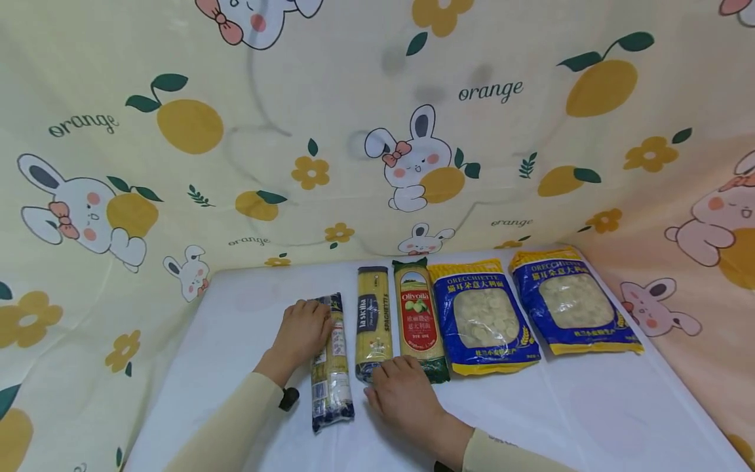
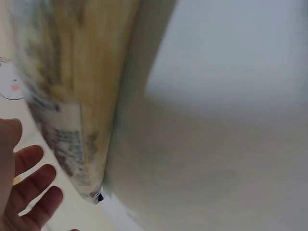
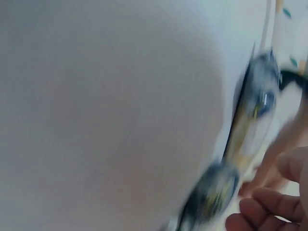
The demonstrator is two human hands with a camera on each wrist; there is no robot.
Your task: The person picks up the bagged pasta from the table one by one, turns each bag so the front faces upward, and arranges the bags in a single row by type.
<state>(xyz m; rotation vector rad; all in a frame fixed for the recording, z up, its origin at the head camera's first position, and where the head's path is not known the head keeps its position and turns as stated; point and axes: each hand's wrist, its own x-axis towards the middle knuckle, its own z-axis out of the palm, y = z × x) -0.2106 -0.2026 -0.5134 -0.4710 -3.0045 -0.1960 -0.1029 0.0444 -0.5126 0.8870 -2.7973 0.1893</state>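
Observation:
My left hand (image 1: 302, 331) is over the upper left side of the leftmost spaghetti pack (image 1: 337, 387), which has dark blue ends. In the left wrist view its fingers (image 2: 41, 185) look loosely bent, with a gap between them and the pack. My right hand (image 1: 407, 400) is at the near end of a yellow and dark blue spaghetti pack (image 1: 380, 328). Beside that lies a red and green Olivoila pasta pack (image 1: 419, 318). In the right wrist view the right fingers (image 3: 269, 204) are loosely curled, with nothing seen between them. Whether they touch a pack is hidden.
Two blue and yellow orecchiette bags (image 1: 485, 318), (image 1: 575, 301) lie to the right of the long packs. All lie on a white table (image 1: 236, 341). A curtain (image 1: 330, 85) printed with rabbits and oranges hangs behind and at the sides.

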